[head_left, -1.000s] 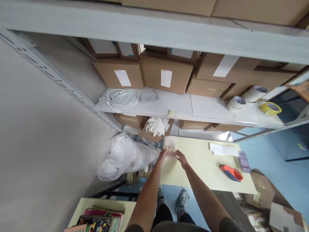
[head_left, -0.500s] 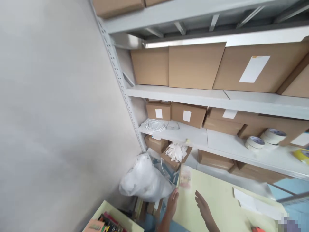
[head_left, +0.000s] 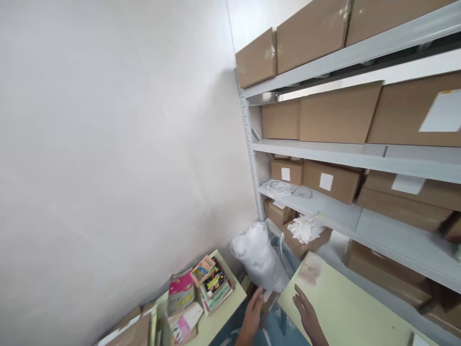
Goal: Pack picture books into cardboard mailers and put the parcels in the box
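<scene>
My left hand [head_left: 253,312] is held out over the gap between two pale yellow tables, with fingers stretched and nothing in it. Over the near edge of the right-hand table [head_left: 345,302] hovers my right hand [head_left: 305,310], also empty, its fingers extended. Whether it touches the tabletop I cannot tell. A faded pinkish print [head_left: 310,270] lies at that table's far corner. Beyond my left hand slumps a stuffed white plastic bag [head_left: 258,254]. To the left, a second yellow table [head_left: 230,315] bears a stack of books [head_left: 216,286] and several booklets [head_left: 181,290].
A white metal shelf rack [head_left: 324,151] with cardboard boxes [head_left: 340,115] stands along the right. On it lies a coiled white cable [head_left: 279,187]. White gloves or cloths [head_left: 305,228] fill an open box below. A white wall [head_left: 126,144] takes up the left; a carton [head_left: 131,331] sits at lower left.
My view has swung left, bringing the book table fully into sight and moving the shelves rightward. Both hands stay empty; the left now appears over the gap, away from the right table's edge.
</scene>
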Available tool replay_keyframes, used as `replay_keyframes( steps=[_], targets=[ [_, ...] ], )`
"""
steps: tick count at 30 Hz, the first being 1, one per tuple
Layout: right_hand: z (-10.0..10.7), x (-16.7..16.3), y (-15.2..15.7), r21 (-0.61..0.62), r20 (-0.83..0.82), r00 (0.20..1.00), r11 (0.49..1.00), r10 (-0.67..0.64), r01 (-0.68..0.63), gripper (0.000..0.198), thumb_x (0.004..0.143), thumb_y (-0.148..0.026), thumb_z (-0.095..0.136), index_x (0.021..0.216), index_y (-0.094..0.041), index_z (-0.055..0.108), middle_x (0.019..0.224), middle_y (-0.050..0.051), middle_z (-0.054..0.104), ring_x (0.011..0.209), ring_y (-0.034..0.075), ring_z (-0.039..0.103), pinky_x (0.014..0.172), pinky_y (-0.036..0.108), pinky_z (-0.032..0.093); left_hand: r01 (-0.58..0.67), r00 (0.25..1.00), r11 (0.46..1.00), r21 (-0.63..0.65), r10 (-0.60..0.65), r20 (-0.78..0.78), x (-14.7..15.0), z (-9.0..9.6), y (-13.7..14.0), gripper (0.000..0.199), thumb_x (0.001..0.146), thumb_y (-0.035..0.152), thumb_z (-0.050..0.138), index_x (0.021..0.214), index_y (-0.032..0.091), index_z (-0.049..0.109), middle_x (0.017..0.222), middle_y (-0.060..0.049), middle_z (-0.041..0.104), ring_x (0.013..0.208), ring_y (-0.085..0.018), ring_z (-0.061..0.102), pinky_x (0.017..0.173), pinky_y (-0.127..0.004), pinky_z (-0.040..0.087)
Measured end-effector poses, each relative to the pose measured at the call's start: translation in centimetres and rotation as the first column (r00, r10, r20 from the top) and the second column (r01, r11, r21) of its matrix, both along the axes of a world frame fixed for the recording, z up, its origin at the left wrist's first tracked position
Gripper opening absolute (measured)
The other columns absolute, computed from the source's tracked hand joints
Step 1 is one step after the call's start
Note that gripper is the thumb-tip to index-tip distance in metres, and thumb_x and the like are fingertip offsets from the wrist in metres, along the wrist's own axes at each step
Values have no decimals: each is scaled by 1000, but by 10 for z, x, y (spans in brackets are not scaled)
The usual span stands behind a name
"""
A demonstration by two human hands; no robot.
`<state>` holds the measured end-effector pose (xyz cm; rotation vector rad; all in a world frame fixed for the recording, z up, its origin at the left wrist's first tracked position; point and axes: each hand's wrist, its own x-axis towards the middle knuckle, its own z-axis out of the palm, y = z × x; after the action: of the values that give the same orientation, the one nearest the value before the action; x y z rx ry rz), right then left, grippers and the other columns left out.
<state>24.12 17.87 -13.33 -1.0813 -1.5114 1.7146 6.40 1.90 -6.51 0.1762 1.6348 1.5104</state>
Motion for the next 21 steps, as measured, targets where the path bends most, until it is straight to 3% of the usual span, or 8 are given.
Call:
replay_keyframes(
  steps=[4,10,14,18,21],
  targets=[
    [19,-37,-34,34,-28,982,982,188,-187,89,70,-88,70,138,-30,74,146,12,69,144,41,56,119,53,46,-98,979,993,64,108,-174,-19,6,-72,88,58,85,77,127,31,77,159,-9,57,157,-40,36,126,-52,37],
    [30,-93,-99,107,-38,928,925,370,-364,89,74,-88,68,139,-29,73,149,12,66,144,39,56,119,51,47,-244,945,966,81,256,-205,-49,-1,-166,89,69,84,72,137,27,72,164,-13,51,157,-37,38,120,-51,43],
    [43,-133,-165,121,-15,882,876,471,-466,90,74,-88,67,140,-27,72,150,12,65,144,38,56,123,54,42,-346,918,934,91,357,-172,-67,7,-236,84,73,79,75,137,25,72,162,-15,53,155,-38,42,120,-54,42],
    [55,-174,-250,138,41,784,773,620,-619,90,78,-83,68,147,-26,65,158,12,57,149,37,50,123,54,40,-465,852,873,145,486,-195,-91,16,-320,75,77,69,79,136,24,73,158,-16,57,150,-38,48,120,-56,42],
    [45,-208,-315,164,93,679,662,728,-732,84,85,-78,64,153,-28,59,164,10,51,153,35,44,123,53,39,-553,790,818,162,576,-212,-110,4,-391,66,84,58,78,138,22,71,153,-16,62,148,-36,51,123,-54,39]
  ],
)
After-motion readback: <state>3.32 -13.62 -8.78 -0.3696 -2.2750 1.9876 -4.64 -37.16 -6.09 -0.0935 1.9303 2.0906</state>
